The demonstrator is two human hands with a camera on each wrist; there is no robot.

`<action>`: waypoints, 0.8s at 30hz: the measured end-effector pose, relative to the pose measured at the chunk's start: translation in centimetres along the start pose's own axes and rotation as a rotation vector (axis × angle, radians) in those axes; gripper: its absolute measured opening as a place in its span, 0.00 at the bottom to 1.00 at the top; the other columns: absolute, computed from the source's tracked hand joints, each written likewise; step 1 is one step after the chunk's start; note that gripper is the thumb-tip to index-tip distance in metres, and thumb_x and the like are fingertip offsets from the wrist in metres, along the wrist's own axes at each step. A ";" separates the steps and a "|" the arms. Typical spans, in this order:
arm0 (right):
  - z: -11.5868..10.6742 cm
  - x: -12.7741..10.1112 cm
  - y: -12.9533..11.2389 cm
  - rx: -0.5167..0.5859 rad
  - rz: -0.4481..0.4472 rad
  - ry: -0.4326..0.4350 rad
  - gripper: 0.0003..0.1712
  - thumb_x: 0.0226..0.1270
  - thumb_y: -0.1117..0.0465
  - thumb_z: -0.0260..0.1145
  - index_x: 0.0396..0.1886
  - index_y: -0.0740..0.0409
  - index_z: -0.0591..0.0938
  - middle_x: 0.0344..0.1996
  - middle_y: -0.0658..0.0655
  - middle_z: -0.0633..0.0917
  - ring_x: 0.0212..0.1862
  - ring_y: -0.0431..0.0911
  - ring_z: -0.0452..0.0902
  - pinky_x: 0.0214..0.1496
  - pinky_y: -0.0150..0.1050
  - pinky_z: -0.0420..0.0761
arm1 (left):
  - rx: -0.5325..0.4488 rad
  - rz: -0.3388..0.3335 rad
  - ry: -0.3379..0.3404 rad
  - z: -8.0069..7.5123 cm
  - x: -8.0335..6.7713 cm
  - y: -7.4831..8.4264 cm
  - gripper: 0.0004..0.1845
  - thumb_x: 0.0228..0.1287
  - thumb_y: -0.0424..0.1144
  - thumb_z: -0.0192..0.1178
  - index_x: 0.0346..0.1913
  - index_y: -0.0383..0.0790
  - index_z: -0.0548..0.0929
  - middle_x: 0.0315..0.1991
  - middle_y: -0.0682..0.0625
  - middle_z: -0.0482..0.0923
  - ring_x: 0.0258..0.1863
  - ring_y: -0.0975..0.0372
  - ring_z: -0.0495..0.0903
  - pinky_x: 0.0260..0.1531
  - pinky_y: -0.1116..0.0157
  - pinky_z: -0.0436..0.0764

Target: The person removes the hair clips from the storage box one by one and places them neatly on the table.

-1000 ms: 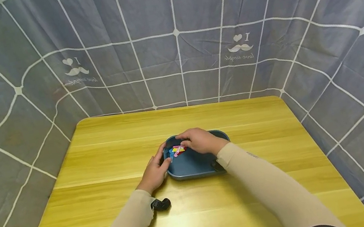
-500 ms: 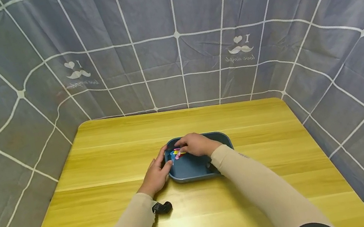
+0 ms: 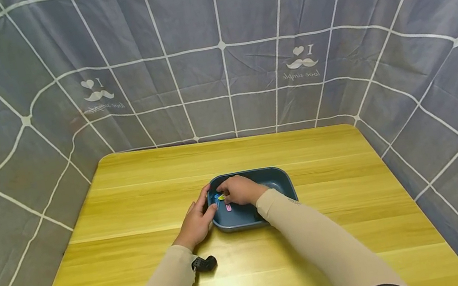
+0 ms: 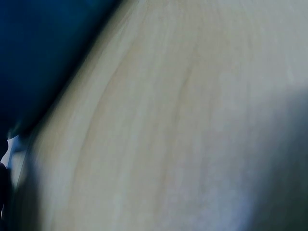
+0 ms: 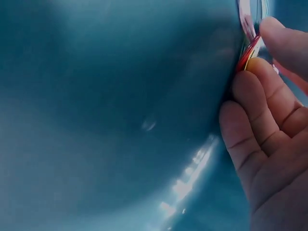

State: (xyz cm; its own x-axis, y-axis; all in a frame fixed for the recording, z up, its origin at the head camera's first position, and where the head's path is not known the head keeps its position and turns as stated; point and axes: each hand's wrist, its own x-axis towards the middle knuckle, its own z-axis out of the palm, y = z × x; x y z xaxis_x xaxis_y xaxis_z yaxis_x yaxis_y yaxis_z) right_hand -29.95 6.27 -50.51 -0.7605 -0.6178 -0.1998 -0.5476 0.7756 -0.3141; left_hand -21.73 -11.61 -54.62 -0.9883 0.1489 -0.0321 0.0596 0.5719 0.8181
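A dark blue rectangular tray [image 3: 266, 221] holds several small colourful hair clips. A pink clip [image 3: 228, 208] lies apart near the tray's front left, with blue clips [image 3: 217, 200] and a yellow clip [image 3: 221, 197] behind it. My left hand [image 3: 194, 222] grips the tray's left rim, thumb on the inner side and the other fingers along the outside. Inside the tray, my right hand [image 3: 241, 190] pinches a red clip [image 5: 248, 54] between thumb and fingertips. Pink and pale clips show beside the thumb in the right wrist view. My right fingers hide part of the pile.
The tray stands on a yellow wood-grain table [image 3: 163, 185]. A grey curtain with white grid lines [image 3: 198, 71] hangs behind and at both sides. A black wrist device [image 3: 205, 264] hangs under my left sleeve. The left wrist view shows mostly blurred table.
My right hand has moved left and slightly nearer within the tray. The pink clip has come away from the pile and lies lower. My left hand stays on the rim.
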 end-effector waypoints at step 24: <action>-0.1 0.2 -0.8 -0.142 -0.098 0.003 0.14 0.63 0.64 0.59 0.44 0.48 0.86 0.34 0.44 0.84 0.31 0.38 0.74 0.40 0.28 0.78 | 0.015 0.028 0.017 0.0 0.0 -0.2 0.29 0.69 0.55 0.45 0.68 0.78 0.48 0.66 0.56 0.66 0.70 0.46 0.54 0.65 0.41 0.57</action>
State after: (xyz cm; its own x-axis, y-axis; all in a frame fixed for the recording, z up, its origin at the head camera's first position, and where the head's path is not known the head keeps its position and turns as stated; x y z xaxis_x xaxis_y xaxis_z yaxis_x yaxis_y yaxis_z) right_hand -29.69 5.53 -50.25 -0.7017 -0.6913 -0.1721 -0.6629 0.7221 -0.1979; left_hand -21.70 -11.70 -54.81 -0.9885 0.1510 0.0003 0.0888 0.5798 0.8099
